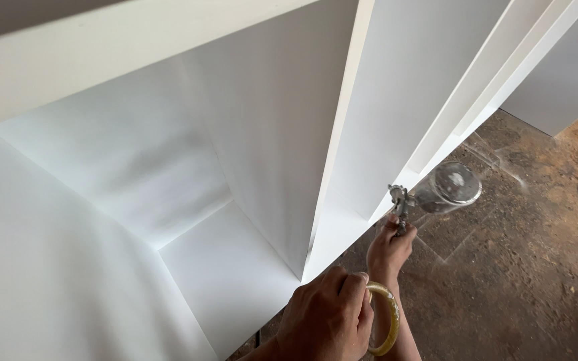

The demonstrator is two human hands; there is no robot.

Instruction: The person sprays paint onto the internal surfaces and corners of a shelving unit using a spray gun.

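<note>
Gripping the spray gun (403,200), the right hand (389,251) is closed round its handle, far right by the white cabinet (249,134); cup (451,187) slanting right. Nearer, the left hand (326,321) is curled round a yellowish hose (388,317), directly behind the gun.

White cabinet (168,167), dusty brown floor (536,254)

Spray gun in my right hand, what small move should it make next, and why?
Probably swing the spray gun left toward the white cabinet. The right hand holds it out past the cabinet's front edge, over the brown floor, while the left hand grips the yellowish hose.
</note>
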